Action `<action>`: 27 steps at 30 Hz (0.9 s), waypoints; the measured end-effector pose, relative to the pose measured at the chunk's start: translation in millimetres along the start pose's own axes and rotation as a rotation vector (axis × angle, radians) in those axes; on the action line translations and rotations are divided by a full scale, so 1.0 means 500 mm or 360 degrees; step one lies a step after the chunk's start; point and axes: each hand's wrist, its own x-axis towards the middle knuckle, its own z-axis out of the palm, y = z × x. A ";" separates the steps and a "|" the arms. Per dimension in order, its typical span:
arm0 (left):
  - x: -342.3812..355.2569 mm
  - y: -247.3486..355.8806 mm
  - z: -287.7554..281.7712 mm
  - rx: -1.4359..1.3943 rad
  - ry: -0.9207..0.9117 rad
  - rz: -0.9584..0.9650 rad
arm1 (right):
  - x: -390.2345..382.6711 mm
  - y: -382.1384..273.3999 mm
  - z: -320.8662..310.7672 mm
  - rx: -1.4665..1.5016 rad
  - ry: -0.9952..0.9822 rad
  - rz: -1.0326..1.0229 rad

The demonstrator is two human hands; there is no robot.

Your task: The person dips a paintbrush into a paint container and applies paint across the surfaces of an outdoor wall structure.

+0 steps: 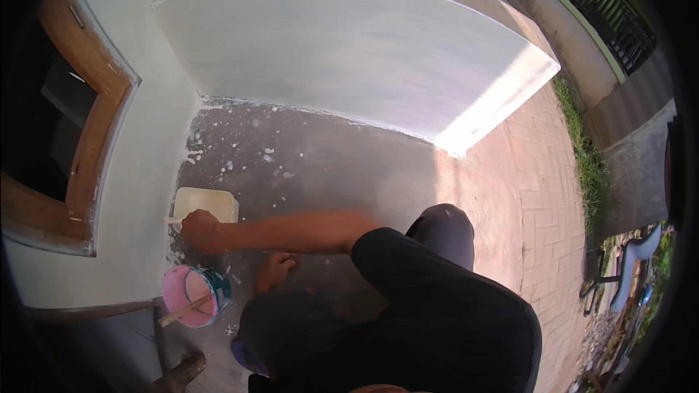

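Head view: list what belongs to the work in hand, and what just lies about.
Likely in use:
pale narrow tool, mostly hidden, in the right hand
cream rectangular tray beside that hand
round dark-green bucket, pink inside
flat wooden stick in the bucket

Apparently just lying about:
rough brown wooden piece, lower left
grey curved object with a black frame, far right; too unclear to name

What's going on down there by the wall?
A person is crouching on the floor, reaching across with the right hand over the near edge of a pale tub. That hand is closed, seemingly around a pale handle whose end pokes out to the left; the rest is hidden. Nearer the person stands a bucket, pink inside, with a wooden stick leaning over its rim. Pale spots dot the floor beyond the tub.
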 end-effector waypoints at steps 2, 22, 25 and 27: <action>0.008 -0.025 0.002 -0.0186 -0.0039 -0.0014 | 0.005 0.016 0.004 0.0147 0.0082 0.0018; 0.001 -0.097 0.006 -0.0714 -0.0252 -0.0048 | 0.013 0.099 -0.029 -0.0134 0.0383 0.0008; 0.000 -0.088 0.001 -0.0716 -0.0170 -0.0076 | 0.012 0.064 -0.015 0.0033 0.0274 -0.0130; 0.023 -0.083 0.016 -0.0689 -0.0247 -0.0021 | 0.002 0.065 0.008 0.0100 0.0162 -0.0063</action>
